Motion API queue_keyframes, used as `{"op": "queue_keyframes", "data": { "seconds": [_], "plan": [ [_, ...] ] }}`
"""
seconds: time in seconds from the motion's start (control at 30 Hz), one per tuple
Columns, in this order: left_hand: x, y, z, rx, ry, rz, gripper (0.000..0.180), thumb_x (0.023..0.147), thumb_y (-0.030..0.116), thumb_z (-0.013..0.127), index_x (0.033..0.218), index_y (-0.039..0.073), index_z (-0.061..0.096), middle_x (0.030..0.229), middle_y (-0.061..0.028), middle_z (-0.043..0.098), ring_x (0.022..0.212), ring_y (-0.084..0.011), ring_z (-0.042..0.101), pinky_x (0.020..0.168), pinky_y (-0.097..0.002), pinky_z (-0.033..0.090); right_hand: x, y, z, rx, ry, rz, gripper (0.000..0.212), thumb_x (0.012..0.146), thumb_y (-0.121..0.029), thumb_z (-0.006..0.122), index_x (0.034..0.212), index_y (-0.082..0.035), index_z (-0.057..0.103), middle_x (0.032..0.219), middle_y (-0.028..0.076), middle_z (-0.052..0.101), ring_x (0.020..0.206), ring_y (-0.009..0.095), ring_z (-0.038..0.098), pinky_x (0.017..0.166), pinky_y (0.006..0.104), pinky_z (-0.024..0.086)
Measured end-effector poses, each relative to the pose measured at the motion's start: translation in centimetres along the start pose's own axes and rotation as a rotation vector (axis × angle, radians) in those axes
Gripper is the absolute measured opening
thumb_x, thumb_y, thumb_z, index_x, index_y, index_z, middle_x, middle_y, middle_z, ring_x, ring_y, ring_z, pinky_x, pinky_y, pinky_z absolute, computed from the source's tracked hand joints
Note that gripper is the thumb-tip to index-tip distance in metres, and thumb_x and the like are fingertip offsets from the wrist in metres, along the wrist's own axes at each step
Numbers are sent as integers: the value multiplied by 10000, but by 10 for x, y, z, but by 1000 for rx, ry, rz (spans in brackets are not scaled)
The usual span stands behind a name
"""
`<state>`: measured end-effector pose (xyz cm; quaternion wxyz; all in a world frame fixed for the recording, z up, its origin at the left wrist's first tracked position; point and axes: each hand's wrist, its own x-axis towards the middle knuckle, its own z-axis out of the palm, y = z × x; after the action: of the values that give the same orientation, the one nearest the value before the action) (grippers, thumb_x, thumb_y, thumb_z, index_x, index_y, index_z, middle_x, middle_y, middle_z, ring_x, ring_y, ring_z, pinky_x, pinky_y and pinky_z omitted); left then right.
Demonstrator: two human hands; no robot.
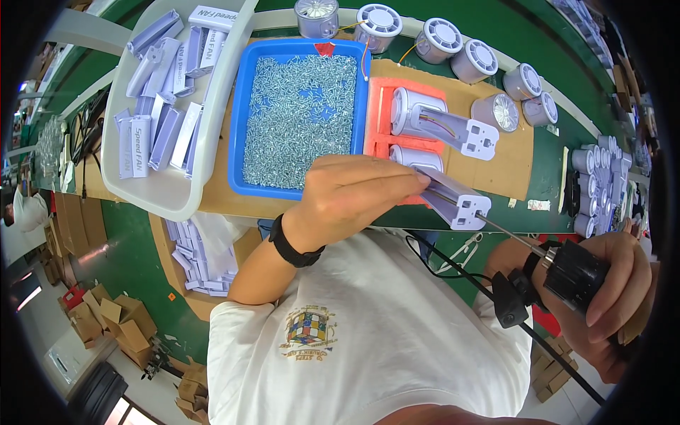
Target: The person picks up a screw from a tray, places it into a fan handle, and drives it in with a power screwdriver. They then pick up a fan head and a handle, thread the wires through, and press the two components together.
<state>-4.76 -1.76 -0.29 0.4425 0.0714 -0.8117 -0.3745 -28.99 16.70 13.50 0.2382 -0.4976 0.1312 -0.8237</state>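
We find the left hand (pixel 354 190) pinching a bracket (pixel 465 210) right of centre, right hand (pixel 618 287) clenched around a driver (pixel 575 278); fastening seems unfinished, upper-left spares (pixel 164 138) pending

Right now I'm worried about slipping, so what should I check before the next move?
1. Black cylindrical screwdriver gripped by right hand: ok.
2. Long, thin metal shaft reaching the pale lavender plastic bracket: ok.
3. Left hand fingertips close to that bracket: ok; firm hold, cannot tell.
4. Shaft's tip seated: cannot tell, not clearly visible.
5. Blue rectangular plastic tray stocked with small silver metal screws: ok.
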Motion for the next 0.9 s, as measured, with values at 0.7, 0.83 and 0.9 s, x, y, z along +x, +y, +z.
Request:
{"op": "queue_keyframes", "data": {
  "seconds": [0.7, 0.83, 0.9],
  "plan": [
    [-15, 3, 7, 246, -69, -106, 389, 628, 191, 892, 980, 83, 764, 1120, -25, 737, 759, -184, 632, 630, -283, 538, 20, 57, 79, -514, -274, 221, 763, 1051, -454, 465, 1586, -4, 160, 868, 80, 520, 655, 231, 590, 493, 385, 568],
    [-15, 2, 8, 250, -56, -102, 385, 627, 191, 891, 975, 85, 764, 1121, -20, 737, 758, -181, 630, 622, -279, 536, 18, 57, 80, -553, -270, 214, 756, 1050, -455, 465, 1589, -17, 165, 867, 80, 520, 653, 229, 589, 489, 377, 567],
    [-16, 2, 8, 249, -52, -104, 385, 627, 191, 891, 975, 86, 764, 1121, -19, 737, 756, -180, 630, 622, -278, 536, 19, 56, 79, -560, -291, 257, 753, 1050, -458, 463, 1592, -26, 168, 868, 80, 522, 653, 228, 590, 489, 374, 568]
  ]
}}
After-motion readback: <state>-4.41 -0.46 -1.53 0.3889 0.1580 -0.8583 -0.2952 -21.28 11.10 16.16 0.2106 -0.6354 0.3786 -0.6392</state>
